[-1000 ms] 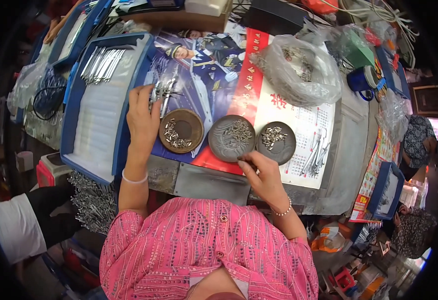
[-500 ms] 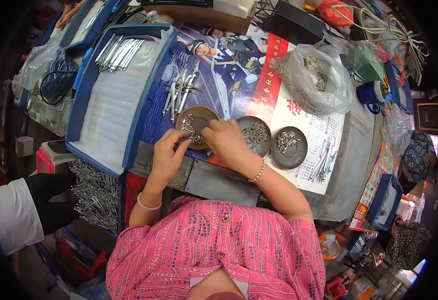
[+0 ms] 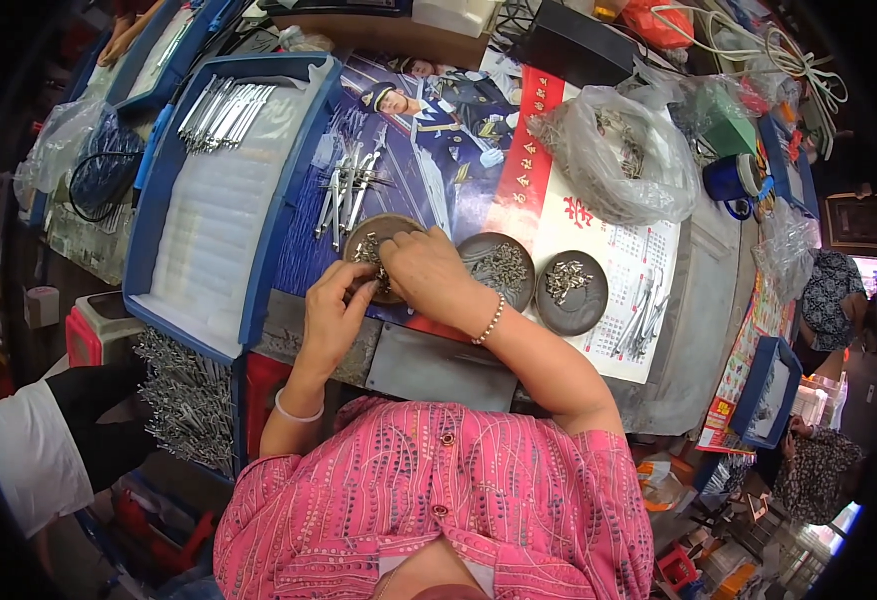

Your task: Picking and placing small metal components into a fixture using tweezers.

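Note:
A round brown bowl (image 3: 361,232) holds small metal pieces, and both my hands are over it. My left hand (image 3: 339,300) is at its near left side, thumb and fingertips pinched together. From the right, my right hand (image 3: 429,278) reaches across with its fingers bent down, meeting the left fingertips. Whatever they hold is too small or hidden to name. To the right stands a dark dish (image 3: 477,256) of small metal fittings, with another dark dish (image 3: 581,318) of short shiny pieces beside it. Beyond the bowl lie several slim metal rods (image 3: 347,200) on a poster.
A blue tray (image 3: 268,270) lined with white sheet stands at left, a row of metal rods (image 3: 227,112) at its far end. Below it is a bin of metal rods (image 3: 187,400). An open plastic bag (image 3: 674,180), a blue mug (image 3: 729,180) and more rods (image 3: 644,315) are at right.
My right hand has shifted left and farther over the bowl, closer to the left fingertips. My left hand stays pinched at the bowl. The whole view has shifted slightly.

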Tool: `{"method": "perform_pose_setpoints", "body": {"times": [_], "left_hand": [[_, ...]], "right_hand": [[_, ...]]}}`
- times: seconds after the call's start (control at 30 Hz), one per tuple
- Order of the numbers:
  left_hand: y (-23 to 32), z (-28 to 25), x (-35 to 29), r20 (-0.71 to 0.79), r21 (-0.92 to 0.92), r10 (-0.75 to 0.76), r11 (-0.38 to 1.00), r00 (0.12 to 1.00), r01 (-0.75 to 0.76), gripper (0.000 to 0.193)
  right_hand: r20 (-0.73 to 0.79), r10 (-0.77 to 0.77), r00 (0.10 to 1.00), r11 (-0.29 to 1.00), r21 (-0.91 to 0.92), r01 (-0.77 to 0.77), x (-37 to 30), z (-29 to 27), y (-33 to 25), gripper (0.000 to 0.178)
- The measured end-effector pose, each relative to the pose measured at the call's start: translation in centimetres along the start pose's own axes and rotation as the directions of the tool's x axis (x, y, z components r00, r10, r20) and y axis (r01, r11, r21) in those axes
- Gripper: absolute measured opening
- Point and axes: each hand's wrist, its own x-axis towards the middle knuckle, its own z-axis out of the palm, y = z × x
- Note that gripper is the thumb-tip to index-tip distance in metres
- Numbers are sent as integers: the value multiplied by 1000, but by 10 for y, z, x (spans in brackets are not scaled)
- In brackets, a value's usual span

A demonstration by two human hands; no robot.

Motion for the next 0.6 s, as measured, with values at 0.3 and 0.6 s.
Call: {"method": "perform_pose_setpoints", "body": {"times": [0.3,0.6], "left_hand": [[-4,-1,-2,-13,-17,18,1000,1000,-18,16],[11,-5,0,17,-133,-23,991,1000,25,14]], "right_hand": [[-100,82,992,942,333,-45,-6,-7,9,13],[265,479,837,-40,959,-281,-92,-48,4,10]]}}
